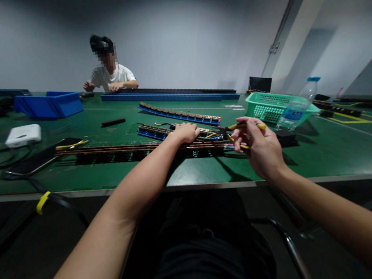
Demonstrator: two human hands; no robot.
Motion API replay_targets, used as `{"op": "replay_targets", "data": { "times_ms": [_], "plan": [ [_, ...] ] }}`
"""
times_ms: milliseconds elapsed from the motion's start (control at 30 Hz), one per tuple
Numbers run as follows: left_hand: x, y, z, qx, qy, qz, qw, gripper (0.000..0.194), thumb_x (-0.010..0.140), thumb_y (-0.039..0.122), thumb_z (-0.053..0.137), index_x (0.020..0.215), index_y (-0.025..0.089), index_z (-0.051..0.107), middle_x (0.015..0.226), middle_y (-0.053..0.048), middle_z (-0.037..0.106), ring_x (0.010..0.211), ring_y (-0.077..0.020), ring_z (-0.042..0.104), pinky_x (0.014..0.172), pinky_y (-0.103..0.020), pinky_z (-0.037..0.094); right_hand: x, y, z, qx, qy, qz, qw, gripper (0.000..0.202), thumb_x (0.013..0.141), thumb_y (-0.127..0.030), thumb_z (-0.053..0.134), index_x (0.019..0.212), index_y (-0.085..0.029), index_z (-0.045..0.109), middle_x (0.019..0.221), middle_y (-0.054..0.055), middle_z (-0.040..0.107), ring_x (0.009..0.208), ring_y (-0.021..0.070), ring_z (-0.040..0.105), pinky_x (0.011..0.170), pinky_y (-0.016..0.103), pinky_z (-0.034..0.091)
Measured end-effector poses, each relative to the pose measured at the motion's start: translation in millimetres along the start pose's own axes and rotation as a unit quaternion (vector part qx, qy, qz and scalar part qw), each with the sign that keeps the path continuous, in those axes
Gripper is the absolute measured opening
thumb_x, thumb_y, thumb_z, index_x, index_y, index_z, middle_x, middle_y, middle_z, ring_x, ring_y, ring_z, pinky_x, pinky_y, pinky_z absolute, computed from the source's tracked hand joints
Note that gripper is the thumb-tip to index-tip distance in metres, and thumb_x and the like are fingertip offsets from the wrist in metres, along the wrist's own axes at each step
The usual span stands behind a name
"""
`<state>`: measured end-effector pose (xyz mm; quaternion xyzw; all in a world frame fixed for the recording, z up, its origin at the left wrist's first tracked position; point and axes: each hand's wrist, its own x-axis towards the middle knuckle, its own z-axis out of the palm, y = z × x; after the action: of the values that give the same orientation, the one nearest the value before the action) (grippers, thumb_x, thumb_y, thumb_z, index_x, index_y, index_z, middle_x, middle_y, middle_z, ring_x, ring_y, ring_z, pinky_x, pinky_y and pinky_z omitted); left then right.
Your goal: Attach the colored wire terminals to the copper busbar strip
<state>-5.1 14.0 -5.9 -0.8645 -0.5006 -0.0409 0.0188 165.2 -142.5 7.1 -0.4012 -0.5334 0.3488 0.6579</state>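
Observation:
My left hand point(185, 133) is closed over a long strip with copper-coloured rails point(122, 149), near its right end. What lies under its fingers is hidden. In my right hand point(264, 150) is a pair of pliers point(235, 126) with yellow handles, spread apart. The dark jaws point left, towards the wires at the strip's right end; whether they touch a wire I cannot tell. Just behind the long strip lies a shorter blue-based strip point(151, 133), partly covered by my left hand. Another blue-based strip point(179, 114) rests farther back.
A green basket point(263, 107) and a plastic bottle point(296, 110) stand at right. At left are a blue bin point(49, 105), a white box point(23, 135), a phone-like black slab point(35, 160) and cables. Across the green table point(210, 170) sits a person point(112, 74) behind long blue channels point(170, 95).

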Motion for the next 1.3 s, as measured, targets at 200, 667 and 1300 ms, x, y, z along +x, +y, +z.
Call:
{"op": "replay_targets", "data": {
  "times_ms": [200, 667, 1300],
  "plan": [
    [-3.6, 1.7, -4.0, -0.001, -0.007, 0.006, 1.0, 0.045, 0.103, 0.038, 0.028, 0.126, 0.017, 0.061, 0.134, -0.017, 0.06, 0.122, -0.0338, 0.054, 0.102, -0.052, 0.04, 10.7, 16.6, -1.1, -0.033, -0.026, 0.049, 0.998, 0.047, 0.079, -0.061, 0.067, 0.1, -0.021, 0.058, 0.067, -0.004, 0.063, 0.046, 0.0079, 0.054, 0.043, 0.021, 0.038],
    [-3.1, 1.6, -2.2, 0.003, -0.002, 0.006, 1.0, 0.046, 0.104, 0.039, 0.027, 0.127, 0.016, 0.059, 0.135, -0.018, 0.059, 0.123, -0.0349, 0.054, 0.101, -0.054, 0.041, 30.4, 19.2, -1.8, -0.344, -0.168, -0.146, 0.912, 0.027, 0.09, -0.042, 0.055, 0.086, -0.019, 0.069, 0.063, 0.001, 0.065, 0.052, 0.0126, 0.053, 0.051, 0.025, 0.038],
    [-3.7, 1.5, -3.2, -0.011, -0.007, 0.005, 1.0, 0.044, 0.104, 0.039, 0.028, 0.125, 0.018, 0.06, 0.135, -0.016, 0.06, 0.122, -0.0334, 0.054, 0.102, -0.053, 0.04, -24.3, 15.9, -18.8, -0.22, -0.057, -0.074, 0.971, 0.036, 0.095, -0.052, 0.053, 0.117, -0.024, 0.062, 0.084, 0.001, 0.068, 0.051, 0.0101, 0.051, 0.049, 0.025, 0.04]
  ]
}}
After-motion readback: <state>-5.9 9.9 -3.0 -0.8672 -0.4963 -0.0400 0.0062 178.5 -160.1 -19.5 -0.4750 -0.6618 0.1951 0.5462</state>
